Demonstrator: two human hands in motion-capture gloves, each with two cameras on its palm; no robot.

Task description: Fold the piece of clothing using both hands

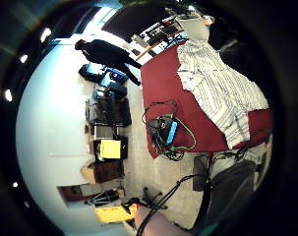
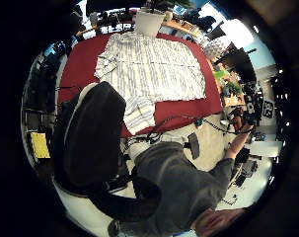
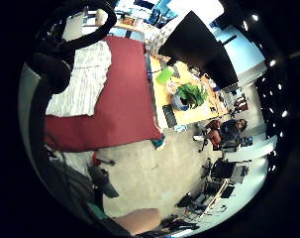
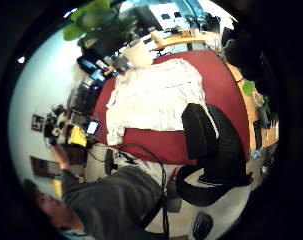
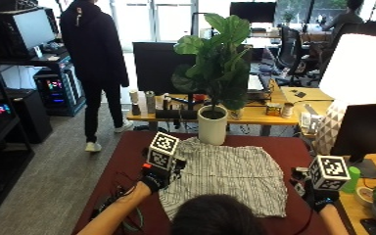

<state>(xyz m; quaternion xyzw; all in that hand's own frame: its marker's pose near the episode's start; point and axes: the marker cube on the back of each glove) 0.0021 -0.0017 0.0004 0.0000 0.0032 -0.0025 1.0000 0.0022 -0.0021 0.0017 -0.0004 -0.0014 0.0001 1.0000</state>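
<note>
Both black-gloved hands hover raised above the surface, holding nothing: the left hand (image 5: 156, 180) is over the left edge of the white, dark-striped shirt (image 5: 230, 177), and the right hand (image 5: 316, 197) is beyond its right edge, well apart from the left; whether their fingers are straight or curled cannot be told. The shirt lies spread flat on the dark red cloth-covered surface (image 5: 130, 155), one sleeve trailing toward the near edge. A white pot with a large-leaved green plant (image 5: 214, 126) stands just past the shirt's far end.

Person's head (image 5: 217, 215) hiding the striped shirt's (image 5: 230, 171) near hem, marker cubes covering the fingers of left hand (image 5: 156, 180) and right hand (image 5: 313, 196), red table's (image 5: 126, 156) near edge running out of view
</note>
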